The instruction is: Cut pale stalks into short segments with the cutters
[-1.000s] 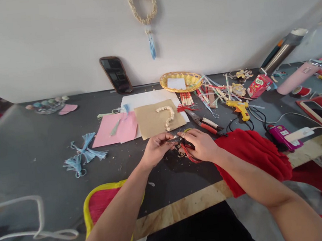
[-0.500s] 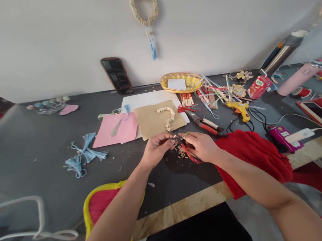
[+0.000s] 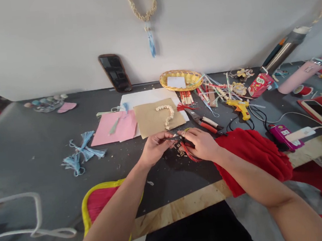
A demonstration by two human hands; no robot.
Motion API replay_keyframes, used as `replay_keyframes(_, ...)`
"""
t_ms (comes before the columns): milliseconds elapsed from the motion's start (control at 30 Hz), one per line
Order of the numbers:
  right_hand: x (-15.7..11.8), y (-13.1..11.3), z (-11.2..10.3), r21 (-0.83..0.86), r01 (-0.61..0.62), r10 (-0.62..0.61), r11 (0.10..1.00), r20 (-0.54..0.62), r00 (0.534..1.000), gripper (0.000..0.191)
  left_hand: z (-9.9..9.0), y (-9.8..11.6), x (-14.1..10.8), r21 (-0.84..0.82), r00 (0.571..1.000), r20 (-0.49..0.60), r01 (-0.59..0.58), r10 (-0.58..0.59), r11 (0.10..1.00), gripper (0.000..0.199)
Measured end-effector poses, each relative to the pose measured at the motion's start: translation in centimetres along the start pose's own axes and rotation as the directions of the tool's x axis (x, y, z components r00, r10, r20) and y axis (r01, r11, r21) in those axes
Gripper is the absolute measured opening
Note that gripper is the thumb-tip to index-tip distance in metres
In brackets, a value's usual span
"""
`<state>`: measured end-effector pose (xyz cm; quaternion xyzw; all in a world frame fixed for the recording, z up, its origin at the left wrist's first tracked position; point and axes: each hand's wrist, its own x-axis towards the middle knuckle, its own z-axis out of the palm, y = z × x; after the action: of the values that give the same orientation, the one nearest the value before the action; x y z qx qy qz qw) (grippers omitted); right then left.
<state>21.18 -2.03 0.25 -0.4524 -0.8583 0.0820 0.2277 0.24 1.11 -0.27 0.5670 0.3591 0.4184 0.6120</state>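
My right hand (image 3: 202, 143) is closed around small cutting pliers (image 3: 187, 151) with a red handle and dark jaws. Thumb and fingers of my left hand (image 3: 157, 147) pinch together just left of the jaws. A tiny pale piece (image 3: 175, 135) shows at those fingertips; its exact kind is too small to tell. Below the jaws, several short beige bits (image 3: 181, 151) lie scattered on the dark table. Just beyond my hands, a curved row of cream pieces (image 3: 168, 114) rests on a tan sheet (image 3: 149, 118).
Left of my hands are pink paper (image 3: 105, 134) and blue tassels (image 3: 85, 149). Red cloth (image 3: 251, 157) lies under my right forearm. Farther right are a yellow glue gun (image 3: 240, 107), its cables and a purple power socket (image 3: 285, 136). A yellow basket (image 3: 195, 88) stands by the wall.
The camera view has shifted slightly. Both hands stay together at the pliers, with hardly any visible movement.
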Motion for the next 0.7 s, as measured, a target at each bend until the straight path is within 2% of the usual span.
replay_keyframes(367, -0.2, -0.1, 0.1, 0.006, -0.002, 0.001, 1.000, 0.032, 0.999, 0.043, 0.1, 0.4, -0.1, 0.012, 0.999, 0.021, 0.032, -0.032, 0.999, 0.025)
replay_keyframes(433, -0.1, -0.1, -0.1, 0.032, -0.005, 0.004, 0.999, 0.013, 1.000, 0.042, 0.2, 0.5, -0.1, -0.015, 0.999, 0.019, 0.030, -0.030, 0.999, 0.025)
replay_keyframes(500, 0.0, 0.1, -0.3, 0.089, -0.024, 0.029, 0.996, -0.055, 0.998, 0.039, 0.1, 0.5, 0.0, -0.092, 0.999, -0.009, 0.032, -0.033, 0.995, 0.027)
replay_keyframes(600, 0.1, 0.6, -0.8, 0.176, -0.084, 0.116, 0.981, -0.186, 0.976, 0.037, -0.3, 0.6, 0.2, -0.245, 0.993, -0.095, 0.039, -0.064, 0.969, 0.055)
replay_keyframes(700, 0.2, 1.1, -1.0, 0.186, -0.118, 0.159, 0.975, -0.221, 0.962, 0.041, -0.7, 0.8, 0.3, -0.330, 0.984, -0.159, 0.025, -0.082, 0.944, 0.079)
